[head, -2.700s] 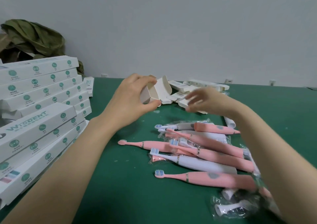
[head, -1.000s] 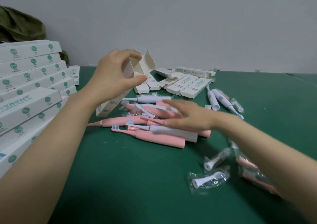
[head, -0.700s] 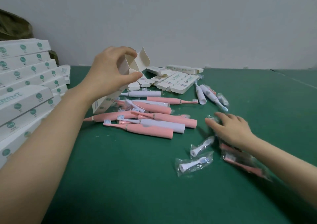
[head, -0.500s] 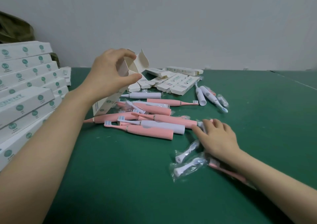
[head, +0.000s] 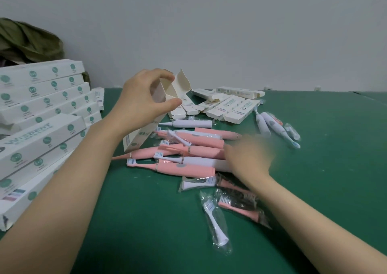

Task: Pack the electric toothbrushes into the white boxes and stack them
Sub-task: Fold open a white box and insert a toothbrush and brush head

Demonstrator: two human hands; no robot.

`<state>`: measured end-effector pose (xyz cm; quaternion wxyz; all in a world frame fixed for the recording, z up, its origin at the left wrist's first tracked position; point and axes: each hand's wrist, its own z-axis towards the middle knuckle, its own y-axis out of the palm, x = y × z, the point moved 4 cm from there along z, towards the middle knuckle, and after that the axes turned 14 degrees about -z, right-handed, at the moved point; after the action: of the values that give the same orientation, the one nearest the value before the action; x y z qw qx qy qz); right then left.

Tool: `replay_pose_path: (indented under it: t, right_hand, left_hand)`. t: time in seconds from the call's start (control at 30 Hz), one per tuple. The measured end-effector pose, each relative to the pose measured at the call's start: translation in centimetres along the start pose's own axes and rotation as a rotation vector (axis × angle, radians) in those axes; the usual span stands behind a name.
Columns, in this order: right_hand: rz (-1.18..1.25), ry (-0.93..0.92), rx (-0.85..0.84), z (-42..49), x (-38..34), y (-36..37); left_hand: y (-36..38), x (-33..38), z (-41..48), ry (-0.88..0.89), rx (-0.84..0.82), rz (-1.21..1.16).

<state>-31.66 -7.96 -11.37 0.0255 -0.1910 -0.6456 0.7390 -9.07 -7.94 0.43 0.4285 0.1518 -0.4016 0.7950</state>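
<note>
Left of centre in the head view, the left grip (head: pixel 142 104) pinches the open white box (head: pixel 136 140) near its top, thumb and fingers curled round the walls. The box is tilted, its lower end down by the pile and its flaps spread at the upper end; I judge it is held this way so the mouth stays wide and faces the other hand for loading. Right of centre, the right grip (head: pixel 249 156) hovers at the handle ends of the toothbrushes (head: pixel 184 170), which lie heaped on the green bench (head: pixel 146 231). It is blurred by motion, so I cannot tell whether it is released or already grasping one. Filled boxes (head: pixel 41 97) are stacked at the left edge, likely kept clear of the work; empty boxes (head: pixel 230 108) wait behind the pile. Bagged brush heads (head: pixel 215 221) lie at lower centre.

Against the frame half a second earlier, the right grip has left the bagged heads and moved up onto the pile. The left grip keeps the same hold on the box.
</note>
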Motion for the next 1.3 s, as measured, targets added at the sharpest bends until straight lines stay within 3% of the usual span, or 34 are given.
replay_pose_path:
  t: [0.07, 0.2, 0.37, 0.57, 0.63, 0.73, 0.87, 0.97, 1.07, 1.3]
  right_hand:
    - [-0.018, -0.094, 0.030, 1.1, 0.3, -1.6]
    - [0.242, -0.322, -0.007, 3.4, -1.1, -4.4]
    - [-0.056, -0.598, -0.345, 5.0, -3.9, -3.0]
    - [-0.126, -0.689, -0.294, 6.3, -3.6, -2.6]
    - [0.080, -0.687, -0.227, 6.8, -3.2, -4.4]
    - [0.667, -0.618, -0.140, 7.3, -2.7, -7.9]
    - [1.250, -0.433, 0.077, 7.4, -1.9, -11.5]
    - [1.480, -0.386, 0.123, 7.0, -1.7, -13.0]
    - [1.438, -0.459, 0.129, 6.3, -2.2, -13.5]
    - [1.072, -0.590, 0.174, 4.4, -4.0, -13.5]
  left_hand:
    - [-0.4, 0.1, -0.1, 0.019, 0.026, -0.006]
    - [-1.0, 0.2, 0.1, 0.040, 0.090, 0.016]
    - [-0.4, -0.2, 0.5, 0.019, 0.102, 0.023]
    - [-0.4, -1.3, 0.6, -0.003, 0.139, 0.041]
    - [-0.6, -1.6, 0.7, -0.004, 0.175, 0.051]
    - [-0.8, -2.3, 0.6, -0.041, 0.237, 0.088]
    - [-0.5, -2.9, 0.6, -0.078, 0.234, 0.138]
    - [0.1, -2.9, 0.4, -0.081, 0.226, 0.135]
    - [0.7, -3.0, 0.2, -0.086, 0.206, 0.121]
    - [1.2, -2.6, 0.3, -0.061, 0.156, 0.127]
